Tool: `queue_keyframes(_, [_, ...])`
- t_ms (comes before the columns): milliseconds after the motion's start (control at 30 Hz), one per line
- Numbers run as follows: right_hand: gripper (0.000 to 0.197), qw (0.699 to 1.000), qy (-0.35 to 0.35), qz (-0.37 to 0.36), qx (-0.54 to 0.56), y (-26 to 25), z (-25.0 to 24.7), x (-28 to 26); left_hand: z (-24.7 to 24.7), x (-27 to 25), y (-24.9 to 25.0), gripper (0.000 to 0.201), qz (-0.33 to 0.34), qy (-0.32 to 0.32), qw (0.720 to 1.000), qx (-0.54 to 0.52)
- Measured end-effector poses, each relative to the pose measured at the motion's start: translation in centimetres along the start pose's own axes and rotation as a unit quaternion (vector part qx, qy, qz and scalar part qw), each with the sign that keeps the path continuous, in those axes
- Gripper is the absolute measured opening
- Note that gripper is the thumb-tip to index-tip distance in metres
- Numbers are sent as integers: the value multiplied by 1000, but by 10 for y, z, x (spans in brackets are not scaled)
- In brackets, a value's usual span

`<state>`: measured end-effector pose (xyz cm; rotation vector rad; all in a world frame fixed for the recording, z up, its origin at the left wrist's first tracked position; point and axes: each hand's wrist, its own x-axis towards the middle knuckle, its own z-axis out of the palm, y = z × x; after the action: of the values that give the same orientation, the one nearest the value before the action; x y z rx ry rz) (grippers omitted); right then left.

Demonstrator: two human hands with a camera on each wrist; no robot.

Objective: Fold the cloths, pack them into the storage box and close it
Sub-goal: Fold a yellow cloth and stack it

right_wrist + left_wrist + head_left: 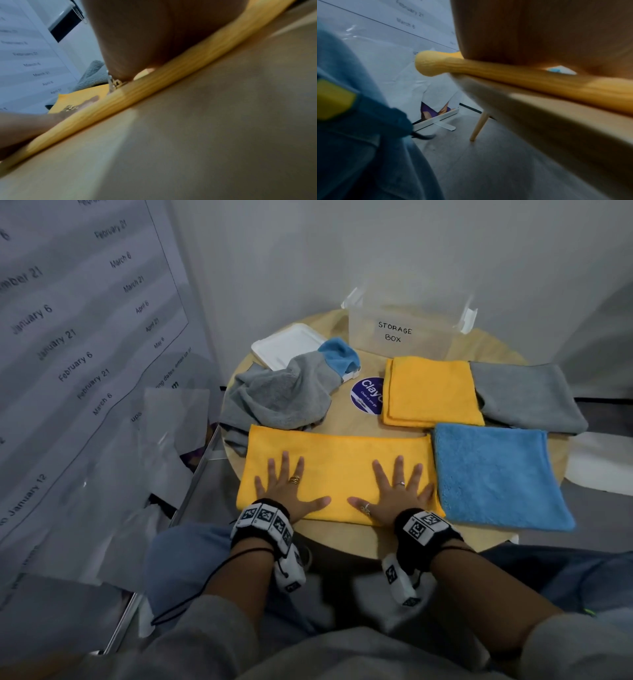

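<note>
Both flat, splayed grips [291,487] [397,491] press the long yellow cloth [342,460], flanked by crumpled grey cloth [277,395] and folded blue cloth [496,474].

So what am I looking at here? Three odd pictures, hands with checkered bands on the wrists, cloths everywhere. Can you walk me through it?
No robot here: a person wears three cameras. The big picture comes from the head camera, looking down at a round table. The two blurry ones come from cameras on the wrists, nearly level with the tabletop.

Both hands lie flat, fingers spread, pressing a long yellow cloth: the left hand and the right hand. Nothing is gripped.

Also on the table: a folded yellow cloth, a folded blue cloth, a folded grey cloth, a crumpled grey and blue pile, a white lid and the clear, open storage box.
</note>
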<state>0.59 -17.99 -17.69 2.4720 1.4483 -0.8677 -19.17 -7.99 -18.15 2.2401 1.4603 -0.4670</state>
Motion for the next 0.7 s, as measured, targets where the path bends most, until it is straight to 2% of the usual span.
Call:
queue_keyframes(67, [99, 999, 28, 5, 17, 7, 3, -2, -2, 1, -13, 111, -32, 17, 999, -7])
queue_keyframes(167, [84, 997, 63, 6, 33, 9, 8, -2, -2, 1, -27, 109, -93, 37, 992, -82])
queue_keyframes(233, [74, 997, 68, -2, 29, 9, 9, -2, -3, -5, -33, 113, -157, 90, 972, -153])
queue_keyframes(300, [69, 997, 68, -6, 17, 9, 10, -3, -7, -12, -40, 114, -210, 148, 936, -240])
queue_keyframes(333, [67, 998, 68, -6, 12, 9, 10, -4, -11, -14, -45, 110, -224, 148, 925, -268])
queue_keyframes(433, [66, 998, 64, 4, 9, 6, 10, -5, -26, -21, -63, 87, -233, 66, 931, -274])
queue_keyframes(500, [67, 998, 59, 14, 11, 1, 10, -6, -36, -25, -72, 69, -211, 53, 930, -296])
queue_keyframes(600, [68, 998, 53, 8, 25, -10, 11, -11, -51, -31, -76, 46, -175, 124, 890, -403])
queue_keyframes(633, [68, 998, 51, -4, 30, -12, 11, -13, -58, -34, -75, 39, -162, 156, 879, -422])
queue_keyframes(700, [67, 998, 46, -43, 21, -9, 11, -17, -71, -40, -76, 37, -147, 224, 871, -411])
